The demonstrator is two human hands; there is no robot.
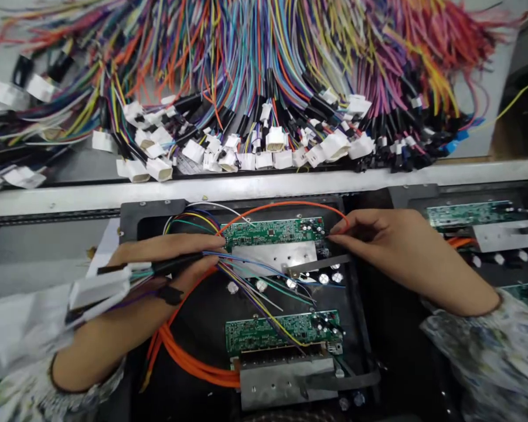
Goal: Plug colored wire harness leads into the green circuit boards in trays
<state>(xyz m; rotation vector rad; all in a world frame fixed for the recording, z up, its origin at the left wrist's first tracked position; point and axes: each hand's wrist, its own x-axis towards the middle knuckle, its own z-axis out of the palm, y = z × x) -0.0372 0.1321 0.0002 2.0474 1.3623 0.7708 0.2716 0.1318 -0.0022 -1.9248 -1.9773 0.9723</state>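
Note:
My left hand is closed on a wire harness with a black sleeve, over the left end of the upper green circuit board. White connectors of the harness lie over my left forearm, and its loose coloured wires fan out to the right. An orange wire arcs above the board from my left hand to my right hand, which pinches its end between thumb and finger near the board's right end. Below the board is a metal plate.
A lower circuit board with a metal plate and thick orange cables sits in the same black tray. Another tray with boards stands at right. Bundled harnesses with white connectors lie behind a metal rail.

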